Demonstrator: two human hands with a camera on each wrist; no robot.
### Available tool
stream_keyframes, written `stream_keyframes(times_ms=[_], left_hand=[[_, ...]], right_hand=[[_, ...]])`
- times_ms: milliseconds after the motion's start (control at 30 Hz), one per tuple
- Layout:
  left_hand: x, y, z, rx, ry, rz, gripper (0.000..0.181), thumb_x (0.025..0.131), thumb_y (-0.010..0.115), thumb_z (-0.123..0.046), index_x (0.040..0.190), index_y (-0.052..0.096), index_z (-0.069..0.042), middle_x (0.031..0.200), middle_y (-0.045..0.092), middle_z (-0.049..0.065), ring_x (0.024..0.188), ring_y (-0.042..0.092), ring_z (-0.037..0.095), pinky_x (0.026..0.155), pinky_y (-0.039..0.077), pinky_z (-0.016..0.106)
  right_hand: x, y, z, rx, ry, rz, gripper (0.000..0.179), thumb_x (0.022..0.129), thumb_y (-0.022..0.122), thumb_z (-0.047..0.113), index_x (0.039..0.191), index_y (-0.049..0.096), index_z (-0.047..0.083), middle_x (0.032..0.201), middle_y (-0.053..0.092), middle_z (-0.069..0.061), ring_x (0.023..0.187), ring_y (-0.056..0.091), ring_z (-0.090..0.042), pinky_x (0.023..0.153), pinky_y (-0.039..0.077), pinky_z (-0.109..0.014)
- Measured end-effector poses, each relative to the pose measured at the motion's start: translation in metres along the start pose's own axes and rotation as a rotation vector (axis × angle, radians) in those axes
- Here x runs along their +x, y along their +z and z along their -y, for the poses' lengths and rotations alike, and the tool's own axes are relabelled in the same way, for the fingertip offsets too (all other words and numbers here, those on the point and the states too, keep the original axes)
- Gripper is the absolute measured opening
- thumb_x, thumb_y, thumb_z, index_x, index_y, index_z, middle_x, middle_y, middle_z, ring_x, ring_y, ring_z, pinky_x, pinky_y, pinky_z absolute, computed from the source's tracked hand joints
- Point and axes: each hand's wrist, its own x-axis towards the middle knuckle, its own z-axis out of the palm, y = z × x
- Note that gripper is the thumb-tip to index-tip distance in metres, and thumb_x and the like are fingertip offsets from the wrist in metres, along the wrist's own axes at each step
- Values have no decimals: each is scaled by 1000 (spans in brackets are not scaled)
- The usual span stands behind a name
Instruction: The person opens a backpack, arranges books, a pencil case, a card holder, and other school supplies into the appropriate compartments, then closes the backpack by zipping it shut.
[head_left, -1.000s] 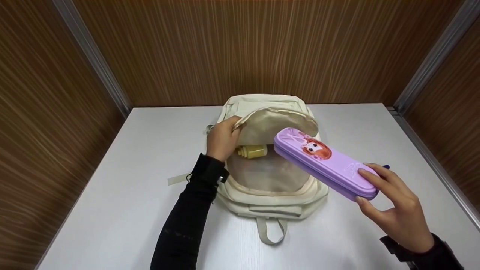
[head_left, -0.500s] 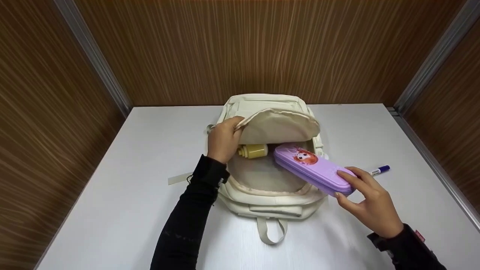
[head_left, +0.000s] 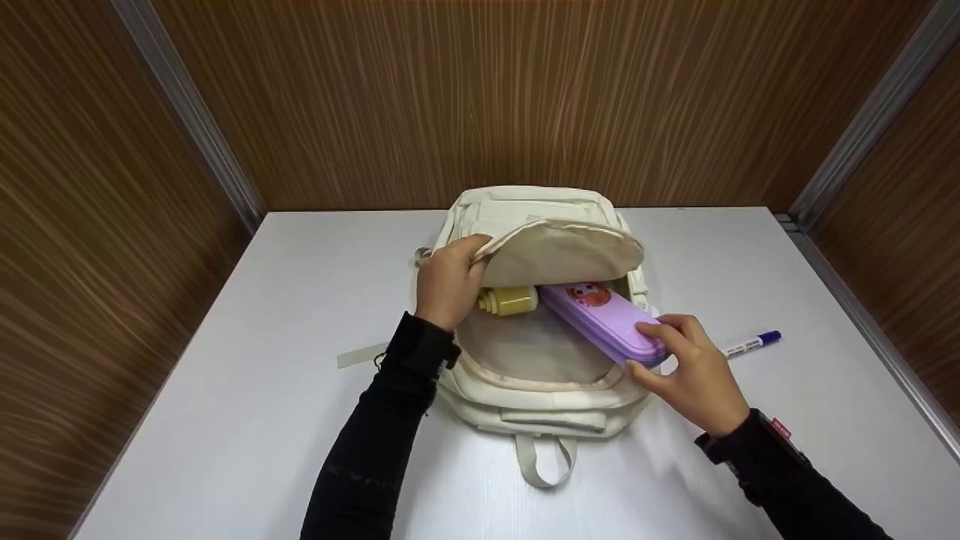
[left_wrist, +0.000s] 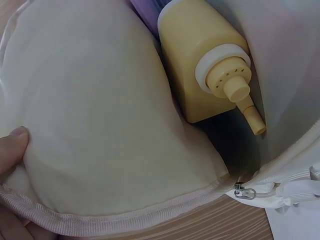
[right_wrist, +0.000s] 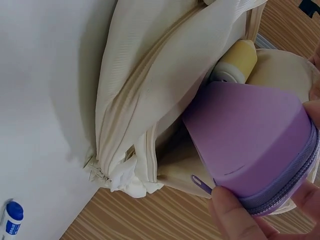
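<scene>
A cream backpack (head_left: 540,409) lies on the white table with its main compartment unzipped. My left hand (head_left: 450,281) pinches the edge of its raised flap (head_left: 562,251). Inside sits a yellow pump bottle (head_left: 511,301), its nozzle plain in the left wrist view. My right hand (head_left: 694,371) grips the near end of a purple zippered pencil case (head_left: 607,319) printed with a cartoon figure. The far end of the case is within the opening, beside the bottle and partly under the flap. In the right wrist view, thumb and fingers hold the case's zipped end (right_wrist: 280,185).
A marker with a blue cap (head_left: 754,343) lies on the white table (head_left: 247,390) right of the backpack. A strap (head_left: 361,355) sticks out at the left, and a carry loop (head_left: 546,469) points toward me. Wood-grain panels (head_left: 480,97) enclose the table's back and sides.
My right hand has moved left and away from me, sliding the pencil case into the backpack opening. More of the marker shows now. My left hand keeps holding the flap in nearly the same place.
</scene>
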Motion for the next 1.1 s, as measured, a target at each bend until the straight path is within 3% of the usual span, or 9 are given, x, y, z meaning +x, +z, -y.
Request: stream_keyframes(times_ms=[100,200,467,767,900,1100], left_hand=[[-1,0,0,-7,-3,7,17,92,65,-22,106,74,-18,109,75,2,102,71,20,80,56,41],[-2,0,0,-16,0,14,18,92,65,-20,107,74,-17,111,74,1,104,70,20,81,56,41],[-5,-1,-1,-13,0,22,17,92,65,-20,106,74,-20,109,74,-1,103,70,18,78,56,41],[-6,-1,-2,3,16,11,17,92,65,-22,106,74,-20,106,75,0,101,71,20,77,56,41],[-6,0,-3,19,33,3,17,91,65,-24,105,74,-19,103,75,0,98,72,21,75,56,42],[-8,0,-4,25,54,9,17,91,65,-25,105,74,-19,100,75,1,95,72,21,73,56,44]], right_hand=[[6,8,0,-4,-1,2,50,68,86,13,114,68,4,112,58,-18,90,63,-26,73,52,-38],[13,16,-1,5,4,10,50,69,86,14,113,67,4,111,57,-18,90,62,-28,74,52,-44],[40,30,1,57,68,84,46,73,82,16,114,64,3,116,54,-21,95,61,-36,81,51,-49],[63,45,6,24,115,143,48,76,80,20,117,64,0,127,56,-27,107,61,-44,92,49,-54],[71,52,7,20,108,151,50,76,80,20,120,64,0,132,58,-25,106,63,-44,92,50,-54],[78,60,7,31,106,169,50,76,80,18,119,65,0,128,58,-23,104,64,-43,90,50,-54]])
